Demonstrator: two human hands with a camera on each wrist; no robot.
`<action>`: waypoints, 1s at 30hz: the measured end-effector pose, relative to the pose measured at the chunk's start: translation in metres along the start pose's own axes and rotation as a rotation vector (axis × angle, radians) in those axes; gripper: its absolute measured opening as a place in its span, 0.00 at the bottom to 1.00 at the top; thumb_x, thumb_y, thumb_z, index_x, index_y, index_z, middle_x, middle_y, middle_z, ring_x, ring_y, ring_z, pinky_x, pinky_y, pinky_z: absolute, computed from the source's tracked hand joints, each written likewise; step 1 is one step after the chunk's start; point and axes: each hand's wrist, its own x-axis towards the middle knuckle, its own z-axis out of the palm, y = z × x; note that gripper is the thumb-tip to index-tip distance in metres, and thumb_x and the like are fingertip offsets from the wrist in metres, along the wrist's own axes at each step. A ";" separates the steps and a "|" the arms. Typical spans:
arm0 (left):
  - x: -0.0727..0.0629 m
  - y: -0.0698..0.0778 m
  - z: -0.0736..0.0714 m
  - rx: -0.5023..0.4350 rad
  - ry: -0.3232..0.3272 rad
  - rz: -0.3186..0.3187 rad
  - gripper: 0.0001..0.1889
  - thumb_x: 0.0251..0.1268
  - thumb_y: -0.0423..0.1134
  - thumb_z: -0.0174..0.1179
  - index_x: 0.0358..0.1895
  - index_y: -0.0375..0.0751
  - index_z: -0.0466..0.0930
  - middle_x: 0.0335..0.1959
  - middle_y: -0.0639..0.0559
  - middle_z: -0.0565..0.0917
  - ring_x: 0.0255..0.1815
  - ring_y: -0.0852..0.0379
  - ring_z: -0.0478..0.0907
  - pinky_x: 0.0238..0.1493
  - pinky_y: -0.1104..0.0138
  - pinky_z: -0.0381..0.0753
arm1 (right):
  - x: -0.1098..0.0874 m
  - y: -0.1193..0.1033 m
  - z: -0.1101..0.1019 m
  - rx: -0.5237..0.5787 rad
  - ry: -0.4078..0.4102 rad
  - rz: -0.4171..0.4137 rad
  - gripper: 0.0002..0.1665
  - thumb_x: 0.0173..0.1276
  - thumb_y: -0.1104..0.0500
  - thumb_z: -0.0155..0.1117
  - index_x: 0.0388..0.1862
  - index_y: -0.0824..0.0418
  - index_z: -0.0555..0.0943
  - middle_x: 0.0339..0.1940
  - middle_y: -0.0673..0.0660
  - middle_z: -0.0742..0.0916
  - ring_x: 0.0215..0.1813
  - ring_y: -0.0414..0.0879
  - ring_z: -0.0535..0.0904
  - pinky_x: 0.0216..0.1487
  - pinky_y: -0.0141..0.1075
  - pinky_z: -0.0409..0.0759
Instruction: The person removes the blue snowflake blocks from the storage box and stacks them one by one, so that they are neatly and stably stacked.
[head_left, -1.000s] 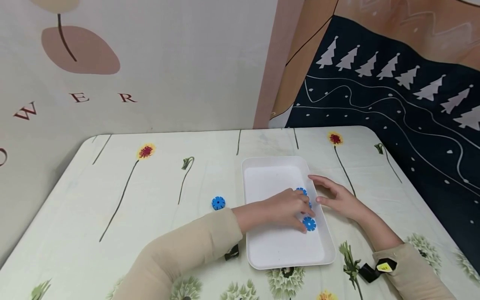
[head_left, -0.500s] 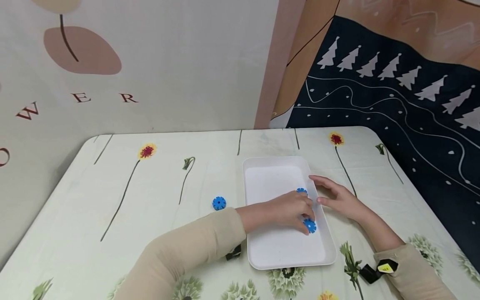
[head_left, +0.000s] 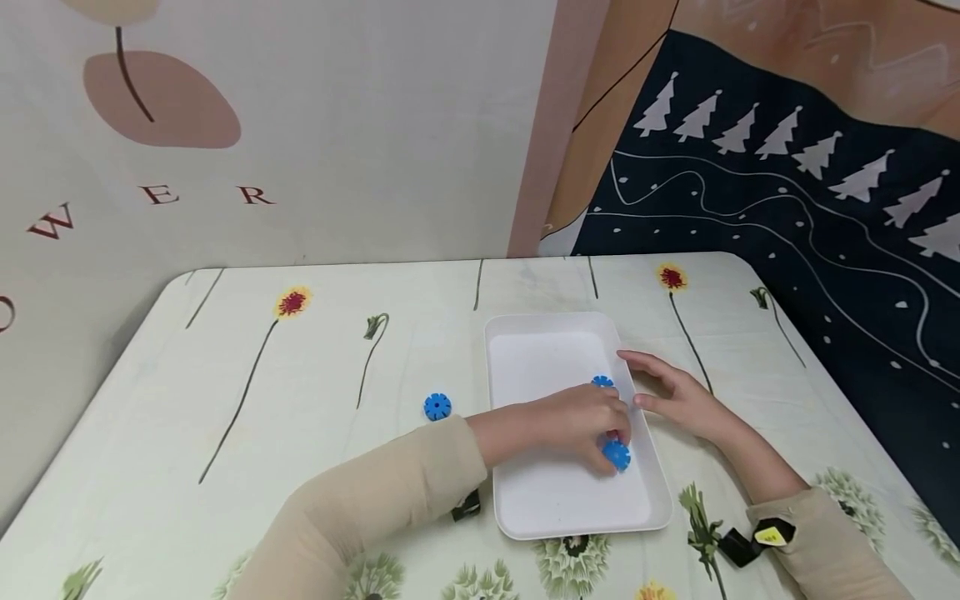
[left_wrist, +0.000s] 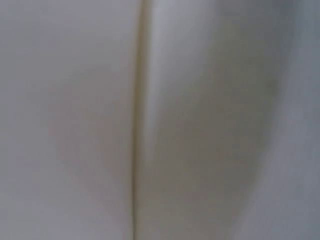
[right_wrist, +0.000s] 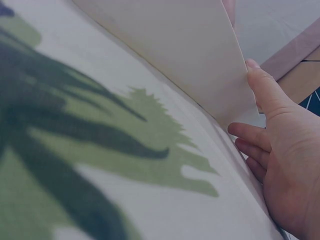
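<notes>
In the head view my left hand reaches into the white tray, its fingers curled down over the right side. Between thumb and fingers it pinches a blue notched plastic disc. A second blue disc shows just beyond the knuckles, partly covered by the hand. Outside the tray, my right hand stands at its right wall with relaxed fingers. The right wrist view has the thumb of that right hand against the tray's rim and the fingertips low by its side. The left wrist view is a pale blur.
Another blue disc lies on the flowered tablecloth left of the tray, close to the left sleeve. A black object shows beneath that sleeve. At the right cuff is a black device with a yellow label.
My left hand has curled its fingers and drawn the near blue disc slightly toward me. A middle disc seen one second ago is now hidden under the hand. The right hand stays put.
</notes>
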 end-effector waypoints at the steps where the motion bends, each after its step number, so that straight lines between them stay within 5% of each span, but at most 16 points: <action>1: -0.001 0.001 -0.001 0.000 0.010 0.005 0.16 0.52 0.51 0.70 0.42 0.47 0.85 0.33 0.63 0.78 0.39 0.65 0.68 0.42 0.79 0.64 | 0.000 0.000 0.000 0.000 -0.001 0.001 0.35 0.68 0.62 0.62 0.72 0.61 0.63 0.71 0.63 0.66 0.68 0.42 0.63 0.60 0.21 0.60; 9: -0.009 0.009 -0.015 0.020 0.111 0.055 0.16 0.50 0.51 0.70 0.40 0.47 0.85 0.33 0.64 0.81 0.41 0.64 0.70 0.47 0.78 0.65 | 0.001 0.000 0.000 0.022 -0.005 0.013 0.35 0.68 0.62 0.62 0.72 0.62 0.63 0.71 0.64 0.66 0.68 0.65 0.61 0.60 0.21 0.60; 21: -0.031 0.015 -0.033 -0.074 0.342 0.090 0.12 0.46 0.43 0.70 0.35 0.43 0.84 0.30 0.59 0.80 0.37 0.62 0.70 0.44 0.77 0.66 | 0.001 -0.001 0.000 0.033 -0.006 0.019 0.35 0.69 0.62 0.61 0.72 0.62 0.62 0.70 0.64 0.67 0.69 0.63 0.61 0.60 0.20 0.60; 30: -0.052 0.020 -0.044 -0.112 0.469 0.029 0.13 0.44 0.42 0.71 0.34 0.41 0.84 0.30 0.57 0.80 0.36 0.61 0.69 0.41 0.78 0.67 | 0.001 -0.001 0.000 0.044 -0.004 0.050 0.35 0.69 0.62 0.62 0.72 0.62 0.62 0.72 0.64 0.65 0.70 0.64 0.60 0.59 0.20 0.59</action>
